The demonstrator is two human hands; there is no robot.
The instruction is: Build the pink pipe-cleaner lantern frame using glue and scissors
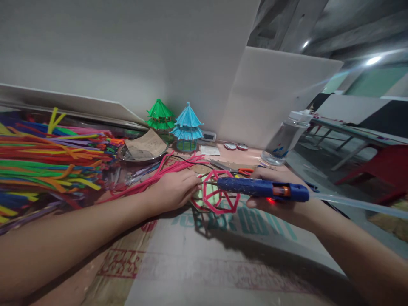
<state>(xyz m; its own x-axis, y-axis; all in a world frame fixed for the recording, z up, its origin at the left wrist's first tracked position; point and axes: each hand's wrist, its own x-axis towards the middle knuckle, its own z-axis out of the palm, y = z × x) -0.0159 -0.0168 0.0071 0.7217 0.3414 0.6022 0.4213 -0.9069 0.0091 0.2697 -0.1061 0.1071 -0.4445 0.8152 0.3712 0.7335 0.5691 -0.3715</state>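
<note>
Steadiness at the joint appears essential: nozzle close, fingers clear of its likely hot tip. Left hand [174, 191]: grip nearly closed, pinching the left side of the pink frame [205, 199] above the tabletop [172, 280]. Right hand [291, 208]: grip wrapped around the blue glue gun [248, 187]; finger closure partly hidden.

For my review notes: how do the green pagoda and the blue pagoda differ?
The green pagoda is bright green, the blue pagoda light blue. The blue one stands nearer the camera, to the right; the green one is set behind, its lower part partly hidden. Both are upright, with two fringed roof tiers rising to a point.
</note>
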